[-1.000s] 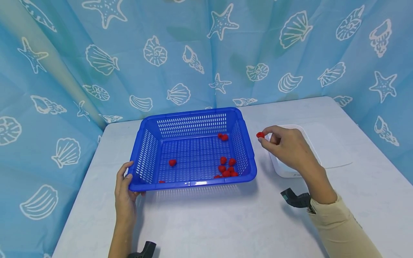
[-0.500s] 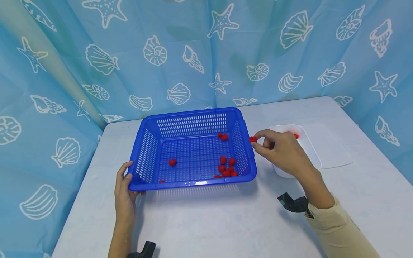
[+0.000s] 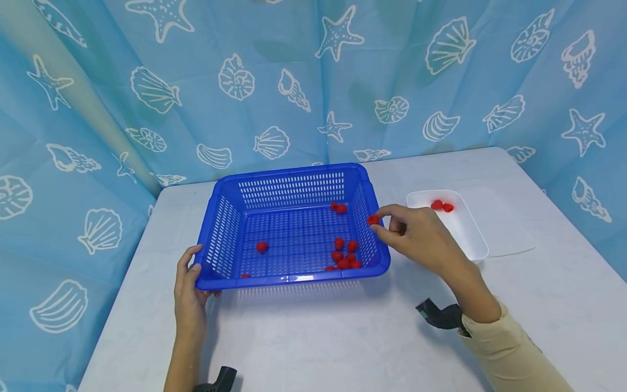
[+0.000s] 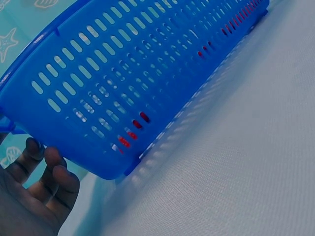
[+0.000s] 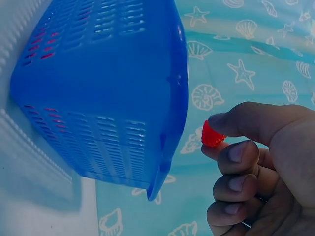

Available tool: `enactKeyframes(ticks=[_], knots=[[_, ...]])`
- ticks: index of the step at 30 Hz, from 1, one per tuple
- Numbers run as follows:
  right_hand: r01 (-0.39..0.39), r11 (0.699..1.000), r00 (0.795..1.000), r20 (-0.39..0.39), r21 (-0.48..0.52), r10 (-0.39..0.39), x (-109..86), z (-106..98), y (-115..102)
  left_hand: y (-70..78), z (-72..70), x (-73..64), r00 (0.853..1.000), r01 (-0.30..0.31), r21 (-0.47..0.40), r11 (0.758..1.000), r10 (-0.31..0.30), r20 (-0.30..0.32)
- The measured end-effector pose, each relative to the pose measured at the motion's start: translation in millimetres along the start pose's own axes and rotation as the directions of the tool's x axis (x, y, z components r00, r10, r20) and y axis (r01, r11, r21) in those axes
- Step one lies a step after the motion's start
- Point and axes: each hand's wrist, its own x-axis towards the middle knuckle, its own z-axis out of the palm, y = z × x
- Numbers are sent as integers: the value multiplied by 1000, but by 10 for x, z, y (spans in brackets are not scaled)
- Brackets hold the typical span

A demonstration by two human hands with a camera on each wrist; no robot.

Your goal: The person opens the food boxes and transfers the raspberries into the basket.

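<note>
My right hand [image 3: 416,234] pinches a red raspberry [image 3: 373,220] between thumb and forefinger, over the right rim of a blue slotted plastic basket [image 3: 289,280]. In the right wrist view the raspberry [image 5: 212,134] shows at the fingertips, above the basket's edge, with the other fingers curled in. My left hand [image 3: 188,294] grips the basket's front left corner; the left wrist view has its fingers bent at the corner [image 4: 51,182]. Inside the basket, several raspberries [image 3: 343,263] cluster at the front right, two sit at the back right, and one [image 3: 262,247] lies left of centre.
To the right stands a white container [image 3: 467,239] with two raspberries [image 3: 443,205] in view, partly behind my right hand. A clear flat lid [image 3: 509,228] lies beside it on the white tabletop [image 3: 313,332]. A blue shell-print curtain [image 3: 303,81] hangs behind.
My right hand has moved left from above the white container to the basket's right rim, carrying the raspberry. Two raspberries in the container have come into view. My left hand stays put.
</note>
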Motion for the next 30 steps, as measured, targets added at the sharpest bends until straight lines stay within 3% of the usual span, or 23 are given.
enactKeyframes(ticks=[11,16,21,30], knots=[[-10,1000,1000,3,5,10,-14,-47,-14,-3,-3,8,1000,-4,-18,1000,4,5],[-40,998,997,-62,-38,38,-10,-135,54,-2,-6,7,1000,-4,-12,1000,4,2],[-31,996,989,-147,-86,18,0,-223,175,3,-3,5,1000,-9,-16,1000,9,4],[-98,988,977,-199,-124,72,27,-299,388,3,-2,1,1000,-6,-18,1000,7,4]])
